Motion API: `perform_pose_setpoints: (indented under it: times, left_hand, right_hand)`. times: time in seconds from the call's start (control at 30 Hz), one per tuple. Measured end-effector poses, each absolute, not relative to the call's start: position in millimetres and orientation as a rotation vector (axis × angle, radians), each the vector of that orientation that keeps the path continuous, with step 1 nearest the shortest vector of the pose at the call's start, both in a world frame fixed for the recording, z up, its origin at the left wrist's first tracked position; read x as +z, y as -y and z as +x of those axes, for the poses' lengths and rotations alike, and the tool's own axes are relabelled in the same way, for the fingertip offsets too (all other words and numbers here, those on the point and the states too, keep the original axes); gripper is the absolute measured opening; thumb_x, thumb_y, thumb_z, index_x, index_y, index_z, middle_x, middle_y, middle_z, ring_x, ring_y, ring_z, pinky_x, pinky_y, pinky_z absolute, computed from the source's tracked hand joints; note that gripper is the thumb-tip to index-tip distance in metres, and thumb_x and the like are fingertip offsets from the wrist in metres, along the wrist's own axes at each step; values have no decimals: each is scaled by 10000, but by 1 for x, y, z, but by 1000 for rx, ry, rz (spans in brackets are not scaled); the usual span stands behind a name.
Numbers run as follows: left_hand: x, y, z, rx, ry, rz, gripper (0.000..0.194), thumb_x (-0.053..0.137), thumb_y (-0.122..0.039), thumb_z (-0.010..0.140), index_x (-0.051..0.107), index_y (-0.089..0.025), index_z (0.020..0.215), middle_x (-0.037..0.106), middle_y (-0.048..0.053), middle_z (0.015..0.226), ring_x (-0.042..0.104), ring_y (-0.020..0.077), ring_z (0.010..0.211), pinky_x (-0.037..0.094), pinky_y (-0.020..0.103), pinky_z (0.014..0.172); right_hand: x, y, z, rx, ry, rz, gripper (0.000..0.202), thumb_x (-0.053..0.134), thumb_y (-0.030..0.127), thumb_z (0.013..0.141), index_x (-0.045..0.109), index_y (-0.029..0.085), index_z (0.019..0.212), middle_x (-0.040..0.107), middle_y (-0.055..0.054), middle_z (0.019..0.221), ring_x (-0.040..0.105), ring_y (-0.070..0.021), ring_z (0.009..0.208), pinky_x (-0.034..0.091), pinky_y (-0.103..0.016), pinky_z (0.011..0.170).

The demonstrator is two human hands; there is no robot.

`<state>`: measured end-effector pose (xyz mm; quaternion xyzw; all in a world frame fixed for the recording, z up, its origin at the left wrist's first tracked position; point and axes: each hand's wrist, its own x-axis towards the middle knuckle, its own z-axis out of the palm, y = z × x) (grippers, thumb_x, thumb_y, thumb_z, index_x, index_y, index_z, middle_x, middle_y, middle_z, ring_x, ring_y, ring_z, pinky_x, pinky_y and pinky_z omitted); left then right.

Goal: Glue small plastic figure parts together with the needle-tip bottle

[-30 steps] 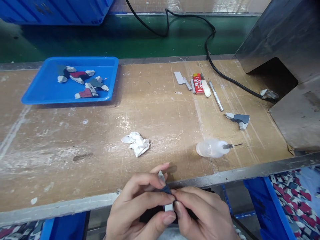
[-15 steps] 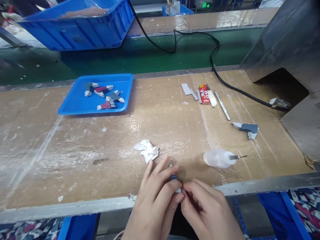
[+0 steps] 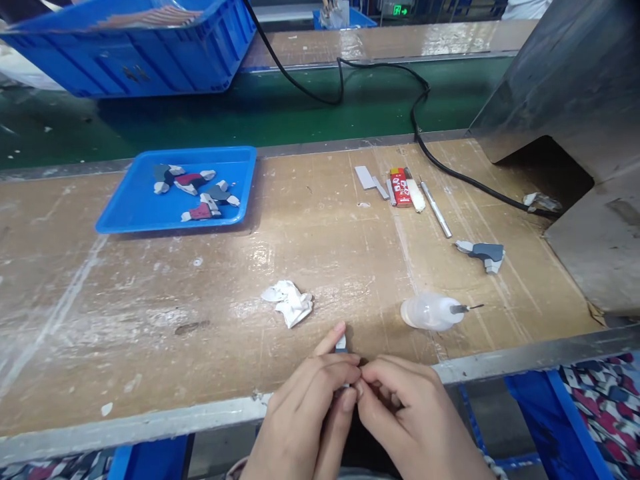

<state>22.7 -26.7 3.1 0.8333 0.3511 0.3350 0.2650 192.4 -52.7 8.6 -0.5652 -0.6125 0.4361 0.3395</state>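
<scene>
Both hands meet at the near edge of the scuffed wooden table: left hand and right hand have their fingers pinched shut on a small grey-and-dark plastic piece, mostly hidden. Crumpled white wipe and a soft clear squeeze bottle lie nearby

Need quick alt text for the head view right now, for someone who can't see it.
Left hand and right hand together pinch a small grey part at the workbench edge; beyond lie a crumpled wipe, squeeze bottle and blue tray.
</scene>
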Motion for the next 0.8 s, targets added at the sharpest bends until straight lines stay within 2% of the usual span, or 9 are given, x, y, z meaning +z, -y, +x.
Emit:
perform_pose_setpoints:
  times: [0.13, 0.23, 0.37, 0.57, 0.7, 0.8]
  left_hand:
    - [12, 25, 20, 805, -985, 2198, 229, 529, -52, 919, 586, -172, 1106, 715, 95, 1080, 616, 259, 1305, 562, 372, 1083]
    - [12, 24, 22, 873, -984, 2178, 207, 547, -59, 914, 592, -180, 1075, 727, 75, 1028, 682, 246, 1206, 560, 391, 1086]
    - [9, 23, 23, 916, -963, 2164, 188, 544, -56, 926, 585, -187, 1055, 729, 55, 1004, 733, 198, 1081, 522, 409, 1125]
    - [3, 25, 15, 850, -981, 2043, 167, 596, -112, 954, 597, -215, 1085, 735, 46, 1088, 632, 238, 1289, 521, 351, 1122]
    - [2, 25, 14, 802, -1009, 1963, 165, 589, -125, 957, 594, -234, 1082, 731, 25, 1118, 595, 213, 1333, 517, 300, 1118]
    - [2, 27, 17, 810, -1042, 1950, 148, 577, -120, 961, 576, -233, 1055, 710, 18, 1097, 580, 188, 1347, 500, 256, 1118]
  right_hand:
    - [20, 45, 196, 1379, 1455, -1467, 204, 530, 101, 892, 600, 180, 718, 547, 48, 635, 475, -69, 563, 319, -184, 504]
    - [22, 45, 196, 1437, 1398, -1449, 216, 544, 112, 901, 613, 177, 706, 527, 50, 612, 475, -71, 533, 333, -183, 479]
    - [19, 47, 197, 1493, 1367, -1448, 220, 544, 219, 946, 657, 178, 761, 559, 34, 626, 518, -86, 527, 370, -188, 460]
    - [20, 44, 200, 1451, 1483, -1497, 302, 485, 216, 964, 547, 187, 670, 527, 41, 591, 488, -80, 527, 340, -202, 481]
    - [23, 52, 202, 1432, 1383, -1450, 251, 516, 275, 982, 695, 206, 820, 614, 24, 678, 548, -90, 580, 419, -190, 520]
    - [22, 68, 210, 1227, 1364, -1509, 214, 554, 285, 975, 749, 249, 894, 643, 30, 679, 582, -84, 569, 462, -170, 524]
